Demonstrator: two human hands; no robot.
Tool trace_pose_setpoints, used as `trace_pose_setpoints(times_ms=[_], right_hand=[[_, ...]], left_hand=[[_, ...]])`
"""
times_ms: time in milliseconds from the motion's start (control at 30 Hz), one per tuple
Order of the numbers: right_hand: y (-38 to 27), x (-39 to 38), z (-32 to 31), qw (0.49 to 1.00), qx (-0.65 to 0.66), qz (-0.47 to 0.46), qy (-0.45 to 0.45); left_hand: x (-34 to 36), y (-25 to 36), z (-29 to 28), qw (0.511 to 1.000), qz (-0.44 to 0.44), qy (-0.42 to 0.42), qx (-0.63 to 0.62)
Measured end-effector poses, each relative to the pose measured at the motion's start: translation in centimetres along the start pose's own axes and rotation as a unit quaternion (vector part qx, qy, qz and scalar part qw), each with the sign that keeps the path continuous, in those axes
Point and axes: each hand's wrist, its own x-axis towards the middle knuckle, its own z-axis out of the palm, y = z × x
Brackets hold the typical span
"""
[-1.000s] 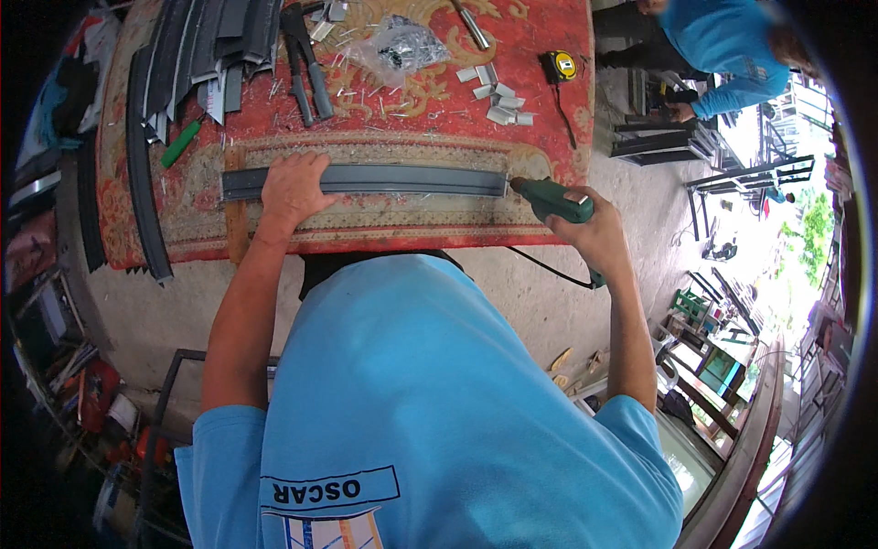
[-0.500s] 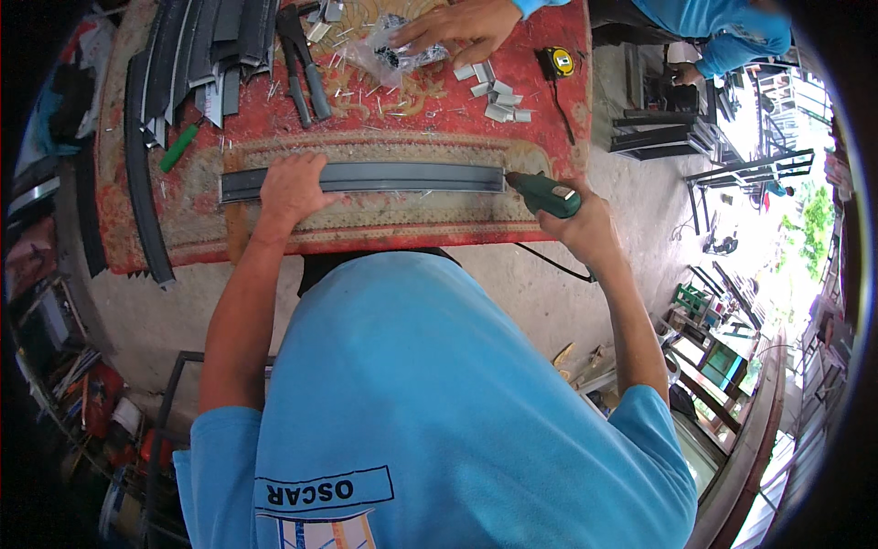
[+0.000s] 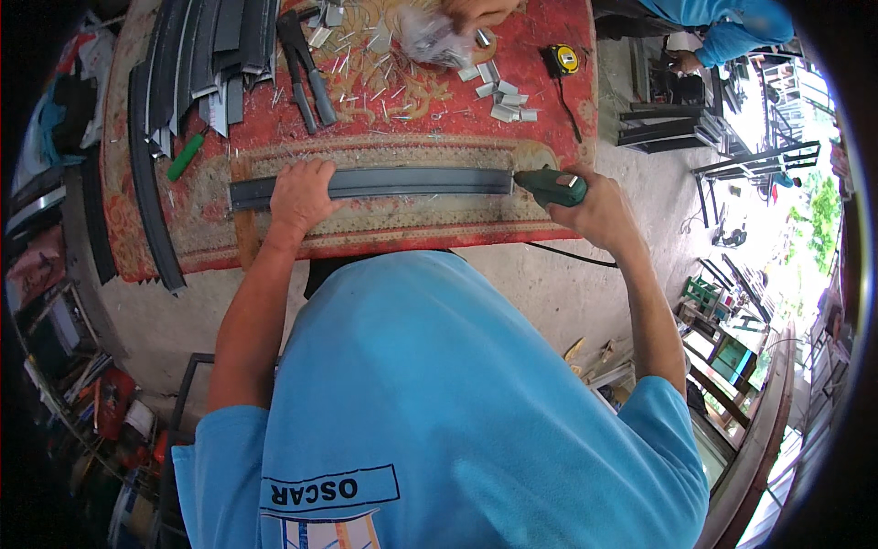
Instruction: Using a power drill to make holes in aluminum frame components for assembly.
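Observation:
A long grey channel-shaped profile (image 3: 421, 182) lies crosswise on the patterned red cloth of the table. My left hand (image 3: 304, 194) grips it near its left end, the fingers folded over its far edge. In my right hand (image 3: 594, 209) is a green power drill (image 3: 554, 187), its handle wrapped by my fingers. The drill's tip meets the profile's right end; whether it is inside a hole is too small to tell. Under the profile's left part runs a wooden strip (image 3: 244, 233).
Dark profiles (image 3: 197, 55) are stacked at the left, beside a green-handled screwdriver (image 3: 187, 157). A hand riveter (image 3: 306, 78), a clear plastic bag (image 3: 434, 38), small metal brackets (image 3: 501, 96) and a tape measure (image 3: 564, 60) lie farther back. Another person's hand (image 3: 480, 11) is by the bag.
The other person's hand has drawn back to the far edge, and the plastic bag has moved with it. The whole view has shifted slightly; my grips on the profile and drill are the same.

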Motion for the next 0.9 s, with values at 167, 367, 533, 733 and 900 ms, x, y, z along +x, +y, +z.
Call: trace_pose_setpoints(times_ms=[167,367,533,733,900], right_hand=[[-1.9,0.7,-1.0,0.998,-0.06,0.0,-0.036],[0.7,2.1,-0.3,0.999,0.009,-0.01,-0.035],[6.0,1.1,0.9,0.942,0.304,0.119,-0.074],[1.5,0.6,1.0,0.993,0.108,-0.041,-0.001],[3.9,-2.0,1.8,0.988,0.152,0.007,0.031]], left_hand=[[0.1,0.0,-0.2,1.0,-0.006,-0.019,0.0],[-0.2,-0.1,-0.3,1.0,-0.004,-0.003,-0.012],[-0.1,0.3,-0.8,1.0,-0.003,-0.015,-0.01],[-0.3,-0.1,0.0,1.0,0.017,0.023,-0.01],[0.0,0.1,-0.2,1.0,0.007,0.012,0.016]])
